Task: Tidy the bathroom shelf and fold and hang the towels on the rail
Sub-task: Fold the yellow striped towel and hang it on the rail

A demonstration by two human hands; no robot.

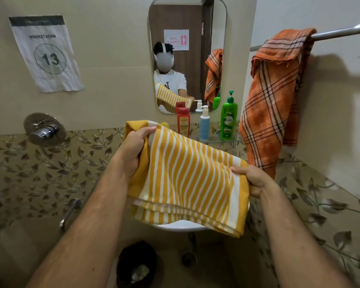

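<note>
Head view: yellow-white striped towel (187, 179) folded in layers, long axis upper-left to lower-right; left hand (134, 145) and right hand (253, 179) pinch its ends.

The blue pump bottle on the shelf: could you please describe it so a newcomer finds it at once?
Below the wall mirror runs a glass shelf of bottles. The blue pump bottle stands between the red bottle and the green pump bottle; it alone is pale blue with a white pump.

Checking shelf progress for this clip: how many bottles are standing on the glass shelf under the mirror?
3: red bottle at the left, blue pump bottle in the middle, green pump bottle at the right. The yellow striped towel may hide more.
</note>
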